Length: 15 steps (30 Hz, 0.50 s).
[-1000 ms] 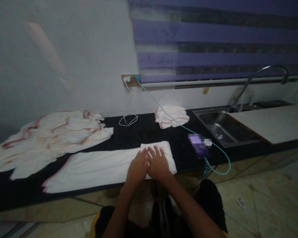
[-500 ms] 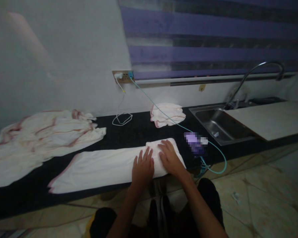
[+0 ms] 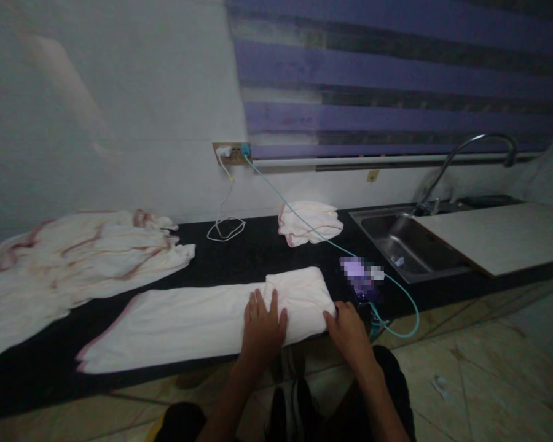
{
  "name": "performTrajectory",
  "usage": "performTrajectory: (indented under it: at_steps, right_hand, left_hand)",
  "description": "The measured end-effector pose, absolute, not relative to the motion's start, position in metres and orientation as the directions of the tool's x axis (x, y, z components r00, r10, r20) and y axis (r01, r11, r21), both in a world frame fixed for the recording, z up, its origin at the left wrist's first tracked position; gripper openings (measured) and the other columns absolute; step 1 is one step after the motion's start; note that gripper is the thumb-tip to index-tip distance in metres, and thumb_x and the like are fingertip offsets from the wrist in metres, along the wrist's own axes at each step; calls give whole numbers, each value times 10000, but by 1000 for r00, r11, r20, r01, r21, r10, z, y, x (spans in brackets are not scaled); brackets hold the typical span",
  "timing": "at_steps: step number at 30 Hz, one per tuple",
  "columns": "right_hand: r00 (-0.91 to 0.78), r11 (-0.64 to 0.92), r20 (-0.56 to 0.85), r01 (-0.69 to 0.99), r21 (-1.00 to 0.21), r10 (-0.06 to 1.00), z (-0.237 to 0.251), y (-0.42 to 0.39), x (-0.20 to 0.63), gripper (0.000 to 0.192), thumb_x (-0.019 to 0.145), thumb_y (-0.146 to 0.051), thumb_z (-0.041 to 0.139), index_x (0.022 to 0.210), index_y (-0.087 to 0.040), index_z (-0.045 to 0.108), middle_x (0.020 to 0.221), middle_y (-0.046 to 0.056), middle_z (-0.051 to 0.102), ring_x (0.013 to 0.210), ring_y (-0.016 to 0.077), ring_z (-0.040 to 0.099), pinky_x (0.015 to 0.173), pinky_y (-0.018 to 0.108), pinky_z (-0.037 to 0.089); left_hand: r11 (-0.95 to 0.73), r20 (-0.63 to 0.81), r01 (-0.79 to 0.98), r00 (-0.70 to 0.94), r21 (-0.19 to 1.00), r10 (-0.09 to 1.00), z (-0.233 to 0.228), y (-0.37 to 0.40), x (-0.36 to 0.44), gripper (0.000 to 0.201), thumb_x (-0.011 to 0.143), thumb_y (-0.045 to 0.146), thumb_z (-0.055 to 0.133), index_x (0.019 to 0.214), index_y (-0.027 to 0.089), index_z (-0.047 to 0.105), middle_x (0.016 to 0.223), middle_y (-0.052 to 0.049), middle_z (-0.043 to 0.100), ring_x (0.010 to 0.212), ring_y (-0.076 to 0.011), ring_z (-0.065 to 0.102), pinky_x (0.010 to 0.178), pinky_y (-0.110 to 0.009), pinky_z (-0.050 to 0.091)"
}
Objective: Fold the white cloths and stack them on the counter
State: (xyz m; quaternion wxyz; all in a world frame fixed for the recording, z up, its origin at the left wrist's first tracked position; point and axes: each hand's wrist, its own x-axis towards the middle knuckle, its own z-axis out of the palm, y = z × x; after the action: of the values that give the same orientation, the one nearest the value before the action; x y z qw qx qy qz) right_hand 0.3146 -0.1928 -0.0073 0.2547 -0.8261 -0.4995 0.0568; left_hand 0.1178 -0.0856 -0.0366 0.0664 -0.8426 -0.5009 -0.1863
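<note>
A long white towel [image 3: 198,319] lies flat, right end folded over.

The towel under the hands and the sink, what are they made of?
The towel looks like soft white cloth, likely cotton: it folds and wrinkles, matte. The sink looks like brushed steel: grey with a dull shine. The left hand presses flat on the towel.

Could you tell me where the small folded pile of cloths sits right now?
The folded pile sits at the back of the black counter, just left of the sink, under the teal cable.
</note>
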Motion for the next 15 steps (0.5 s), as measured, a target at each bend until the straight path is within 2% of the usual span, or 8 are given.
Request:
performTrajectory:
  at_steps: [3, 6, 9, 12, 15]
  right_hand:
    - [465, -339, 192, 821, -459, 864, -5, -187, 316, 196, 972, -267, 550, 1071, -157, 679, 1044, 170, 699, 954, 285, 699, 829, 348, 500]
    - [464, -331, 198, 817, -472, 864, -4, -184, 317, 151, 939, -244, 587, 1044, -172, 669, 1005, 152, 711, 933, 278, 702, 791, 332, 488]
    - [472, -316, 178, 781, -539, 863, -4, -183, 318, 144, 922, -225, 599, 1042, -181, 666, 935, 121, 733, 869, 260, 711, 727, 308, 465]
    - [466, -258, 191, 735, -627, 864, -5, -183, 320, 123, 913, -225, 600, 1008, -194, 673, 865, 90, 744, 826, 245, 711, 702, 293, 455]
    - [435, -157, 226, 684, -712, 872, -8, -184, 325, 129, 909, -251, 599, 988, -196, 685, 855, 72, 752, 815, 233, 709, 721, 289, 471]
  left_hand:
    - [-513, 370, 852, 446, 102, 815, -41, -86, 118, 585, 1004, 371, 470, 1485, 54, 574, 1559, -339, 445, 1494, -477, 396, 1172, -647, 390]
    - [-521, 367, 850, 461, 81, 808, -44, -84, 116, 604, 1006, 391, 448, 1484, 40, 564, 1550, -347, 452, 1489, -478, 406, 1151, -665, 405]
    - [-510, 250, 859, 485, 42, 838, -30, -78, 112, 632, 1005, 450, 461, 1505, 72, 544, 1547, -344, 460, 1463, -497, 435, 1115, -718, 402]
    - [-544, 70, 837, 541, 55, 838, 6, -62, 112, 590, 1003, 472, 460, 1466, 129, 584, 1573, -285, 470, 1441, -495, 460, 1086, -759, 398]
    - [-690, 66, 718, 687, 86, 723, 50, -37, 129, 503, 970, 290, 476, 1440, 160, 598, 1604, -189, 475, 1488, -428, 422, 1155, -681, 397]
